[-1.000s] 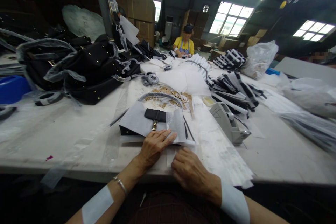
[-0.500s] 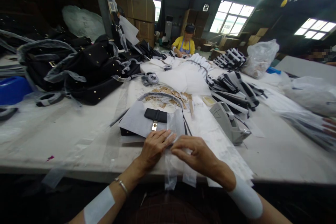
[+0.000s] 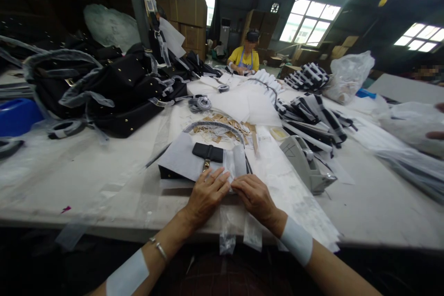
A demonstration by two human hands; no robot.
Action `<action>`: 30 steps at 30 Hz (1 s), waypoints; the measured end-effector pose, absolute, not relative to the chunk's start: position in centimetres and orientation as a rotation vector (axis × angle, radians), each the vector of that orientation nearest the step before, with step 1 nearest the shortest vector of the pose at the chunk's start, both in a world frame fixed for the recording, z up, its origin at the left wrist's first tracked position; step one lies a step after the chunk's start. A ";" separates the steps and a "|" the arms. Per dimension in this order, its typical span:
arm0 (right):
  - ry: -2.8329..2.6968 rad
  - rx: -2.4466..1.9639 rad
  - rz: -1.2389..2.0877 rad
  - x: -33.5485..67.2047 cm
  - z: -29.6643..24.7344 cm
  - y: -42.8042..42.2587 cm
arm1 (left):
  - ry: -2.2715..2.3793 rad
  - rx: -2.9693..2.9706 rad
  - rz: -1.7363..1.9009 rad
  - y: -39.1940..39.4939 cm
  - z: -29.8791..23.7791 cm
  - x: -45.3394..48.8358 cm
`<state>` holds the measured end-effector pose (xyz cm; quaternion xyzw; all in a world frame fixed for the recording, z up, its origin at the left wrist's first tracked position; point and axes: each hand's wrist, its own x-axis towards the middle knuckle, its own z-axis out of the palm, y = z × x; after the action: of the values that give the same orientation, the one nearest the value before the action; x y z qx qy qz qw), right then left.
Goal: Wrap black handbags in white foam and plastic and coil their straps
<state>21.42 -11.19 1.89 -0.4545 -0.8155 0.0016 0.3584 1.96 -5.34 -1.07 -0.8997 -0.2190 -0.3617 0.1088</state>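
A black handbag [image 3: 175, 173] lies on the table in front of me, its front covered by white wrapping paper [image 3: 178, 155]. Its dark flap strap [image 3: 208, 151] with a gold clasp [image 3: 206, 165] shows on top, and a wrapped handle [image 3: 215, 124] arches behind. My left hand [image 3: 208, 194] rests on the bag's lower front edge with fingers stretched out. Beside it, my right hand [image 3: 255, 196] has its fingers pressed together at the paper's lower right edge; what is between the fingertips is hidden. Clear tape strips [image 3: 227, 233] hang from the table edge below.
A grey tape dispenser [image 3: 305, 166] stands to the right, beside white sheets [image 3: 294, 194]. Black bags [image 3: 121, 88] are piled at the left, wrapped straps [image 3: 308, 120] at the right. Small brown tags [image 3: 222, 132] lie behind the bag. Across the table sits a co-worker [image 3: 244, 59] in yellow.
My right hand has come down from above the tape strips onto the paper's lower right edge. The left hand stays on the bag, its fingers slightly higher over the clasp.
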 end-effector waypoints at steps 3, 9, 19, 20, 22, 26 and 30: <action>-2.164 -1.153 0.085 21.9 2.3 -11.5 | -0.704 -2.697 -1.089 -5.4 -1.0 2.1; -2.309 -1.077 0.086 23.2 2.3 -11.0 | -0.792 -2.747 -1.099 -5.5 -1.1 2.1; -2.421 -1.013 -0.110 22.8 3.3 -13.4 | -0.698 -2.767 -1.044 -5.4 -1.7 1.6; -2.483 -1.011 -0.105 22.5 3.6 -14.4 | -0.699 -2.771 -1.049 -5.4 -1.7 1.6; -2.597 -1.026 -0.075 21.8 3.4 -16.2 | -0.697 -2.776 -1.054 -5.5 -1.7 1.6; -2.539 -1.084 -0.149 19.9 1.5 -17.8 | -0.715 -2.765 -1.049 -5.6 -1.6 1.6; -2.387 -0.980 -0.163 18.8 1.8 -16.7 | -0.720 -2.779 -1.055 -5.6 -1.6 1.7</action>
<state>18.79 -16.70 1.78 -0.3644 -0.8878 -0.0608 0.2743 1.71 -5.64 -1.60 -0.9078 -0.2352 -0.3448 0.0416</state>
